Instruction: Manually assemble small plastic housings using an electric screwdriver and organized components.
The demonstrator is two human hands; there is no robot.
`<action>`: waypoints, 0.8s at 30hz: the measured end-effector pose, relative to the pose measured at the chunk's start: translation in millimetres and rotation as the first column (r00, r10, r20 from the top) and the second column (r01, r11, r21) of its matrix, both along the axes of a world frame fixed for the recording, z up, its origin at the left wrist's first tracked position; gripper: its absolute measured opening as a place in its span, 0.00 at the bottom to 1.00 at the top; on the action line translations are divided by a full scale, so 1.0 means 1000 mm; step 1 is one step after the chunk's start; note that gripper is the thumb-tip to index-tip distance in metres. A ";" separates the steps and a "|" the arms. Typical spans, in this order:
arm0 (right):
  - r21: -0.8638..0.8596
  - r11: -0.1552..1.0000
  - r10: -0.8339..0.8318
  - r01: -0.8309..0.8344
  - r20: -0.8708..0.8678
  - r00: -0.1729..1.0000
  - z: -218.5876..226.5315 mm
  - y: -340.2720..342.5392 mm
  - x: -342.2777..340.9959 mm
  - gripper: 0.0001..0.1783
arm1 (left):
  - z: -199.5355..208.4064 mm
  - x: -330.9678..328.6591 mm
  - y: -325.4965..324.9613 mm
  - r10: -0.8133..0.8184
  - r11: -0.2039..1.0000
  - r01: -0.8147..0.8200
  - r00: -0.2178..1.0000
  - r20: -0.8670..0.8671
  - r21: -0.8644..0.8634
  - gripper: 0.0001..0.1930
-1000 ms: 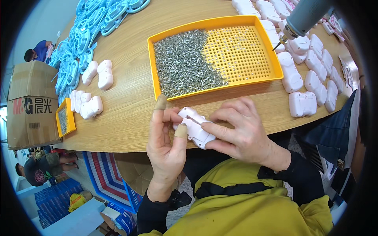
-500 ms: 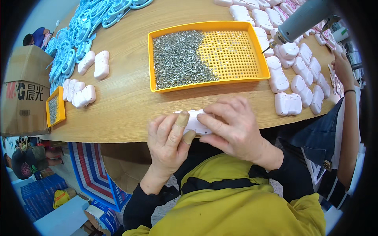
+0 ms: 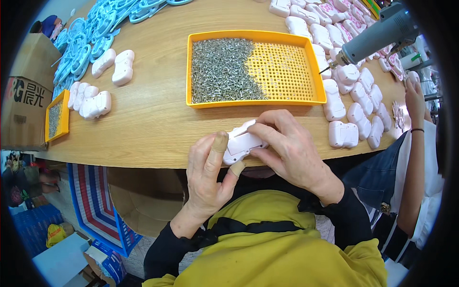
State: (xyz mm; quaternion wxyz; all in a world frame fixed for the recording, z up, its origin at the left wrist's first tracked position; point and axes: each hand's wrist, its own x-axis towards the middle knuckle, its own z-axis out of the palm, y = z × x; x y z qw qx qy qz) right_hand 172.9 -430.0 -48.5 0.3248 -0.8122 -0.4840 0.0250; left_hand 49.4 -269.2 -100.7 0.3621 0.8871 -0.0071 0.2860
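A pale pink, gamepad-shaped plastic casing (image 3: pixel 243 143) is held slantwise between my hands over the table's near edge. Its upper face has a rectangular panel with a dark gap along one side, and small round holes near the end. My left hand (image 3: pixel 205 174) has tan covers on the index finger and thumb, which close on the casing's left end. The fingers and thumb of my right hand (image 3: pixel 291 153) pinch its right end. Beyond my hands lies a shallow yellow tray (image 3: pixel 253 102), its left half filled with small silver screws (image 3: pixel 222 71).
An electric screwdriver (image 3: pixel 375 43) hangs at upper right above many pink casings (image 3: pixel 334 98). Several more casings (image 3: pixel 95 105) lie left, near a small yellow screw tray (image 3: pixel 58 119) and a cardboard box (image 3: pixel 28 95). Blue plastic parts (image 3: pixel 91 38) are heaped behind. A co-worker's arm (image 3: pixel 415 143) is at right.
The casing has turned from level to slanted, right end farther away, and more of its face shows. My right hand has shifted slightly away from me. The co-worker's hand now holds a pale thing.
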 end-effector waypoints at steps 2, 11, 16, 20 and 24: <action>0.001 1.000 0.007 -0.007 0.002 1.000 -0.002 0.000 0.000 0.22 | 0.001 0.002 0.001 0.012 1.000 -0.012 1.000 0.008 0.006 0.41; 0.134 0.991 -0.003 0.007 -0.031 1.000 -0.007 -0.001 0.003 0.19 | -0.003 0.004 -0.001 0.048 0.999 -0.049 0.995 0.084 0.014 0.43; 0.051 0.998 0.023 -0.022 -0.016 1.000 -0.007 -0.001 0.004 0.19 | -0.004 0.004 0.000 0.023 1.000 -0.024 0.997 0.071 0.010 0.43; 0.034 0.999 -0.003 0.002 0.015 1.000 -0.006 0.000 0.002 0.19 | -0.003 0.007 -0.001 0.027 1.000 -0.028 0.994 0.107 0.004 0.43; 0.060 0.997 -0.057 0.053 0.070 0.996 -0.009 0.001 -0.001 0.19 | -0.003 0.009 -0.001 0.019 1.000 -0.022 0.994 0.107 0.019 0.41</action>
